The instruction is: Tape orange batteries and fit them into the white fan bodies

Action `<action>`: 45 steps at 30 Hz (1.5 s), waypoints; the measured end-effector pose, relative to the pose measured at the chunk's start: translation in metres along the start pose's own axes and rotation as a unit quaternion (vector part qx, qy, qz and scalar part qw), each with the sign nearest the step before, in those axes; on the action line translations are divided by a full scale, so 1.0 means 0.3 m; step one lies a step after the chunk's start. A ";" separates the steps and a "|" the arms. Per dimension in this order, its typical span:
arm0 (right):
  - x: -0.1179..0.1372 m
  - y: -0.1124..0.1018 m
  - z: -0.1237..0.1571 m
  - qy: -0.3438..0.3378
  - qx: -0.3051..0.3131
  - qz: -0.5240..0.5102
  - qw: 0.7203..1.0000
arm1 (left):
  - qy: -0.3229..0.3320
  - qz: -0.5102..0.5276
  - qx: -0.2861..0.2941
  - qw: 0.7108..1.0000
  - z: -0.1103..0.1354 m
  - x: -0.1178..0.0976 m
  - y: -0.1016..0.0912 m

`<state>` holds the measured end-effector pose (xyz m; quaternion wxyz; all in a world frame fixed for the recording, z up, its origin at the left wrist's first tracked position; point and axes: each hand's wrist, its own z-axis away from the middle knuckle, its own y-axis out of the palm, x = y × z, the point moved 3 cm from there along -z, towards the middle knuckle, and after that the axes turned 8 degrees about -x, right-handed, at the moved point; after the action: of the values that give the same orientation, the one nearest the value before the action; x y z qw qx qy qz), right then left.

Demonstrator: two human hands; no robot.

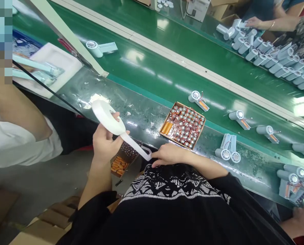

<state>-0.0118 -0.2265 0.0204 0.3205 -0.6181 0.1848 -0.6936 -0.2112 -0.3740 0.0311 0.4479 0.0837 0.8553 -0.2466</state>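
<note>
My left hand (104,141) is closed round a white roll of tape (106,116), held up in front of me over the bench edge. A strip of tape (136,147) runs from the roll down to my right hand (167,154), whose fingers pinch the strip's free end just above my lap. Right beyond my right hand sits a cardboard tray of batteries (183,124) with orange and silver cells standing in it. A second box of orange batteries (120,165) lies low under my left hand.
Pale blue fan housings (240,117) lie along the green conveyor belt (167,64); many more (274,56) are heaped at the far right by another person's hand (254,22). A person's arm (16,112) is at the left, a white tray (52,63) beyond it.
</note>
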 end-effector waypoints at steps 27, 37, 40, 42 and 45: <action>-0.057 -0.393 0.092 0.105 -0.282 0.048 0.952 | 0.212 -0.149 0.121 0.958 0.104 0.027 0.213; -0.058 -0.338 0.080 0.152 -0.296 0.036 0.942 | 0.280 -0.220 0.127 0.926 0.105 -0.044 0.266; -0.107 -0.324 0.066 0.162 -0.338 -0.099 0.922 | 0.252 -0.225 0.129 0.932 0.099 -0.064 0.278; -0.140 -0.303 0.044 0.152 -0.409 -0.250 0.864 | 0.243 -0.218 0.115 0.938 0.090 -0.085 0.288; -0.157 -0.255 0.014 0.113 -0.536 -0.429 0.718 | 0.253 -0.217 0.075 0.940 0.083 -0.120 0.313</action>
<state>-0.0229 -0.1388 0.0362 -0.4201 -0.6163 0.2756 -0.6064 -0.1379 -0.3023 0.0158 0.1442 -0.0109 0.9168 -0.3722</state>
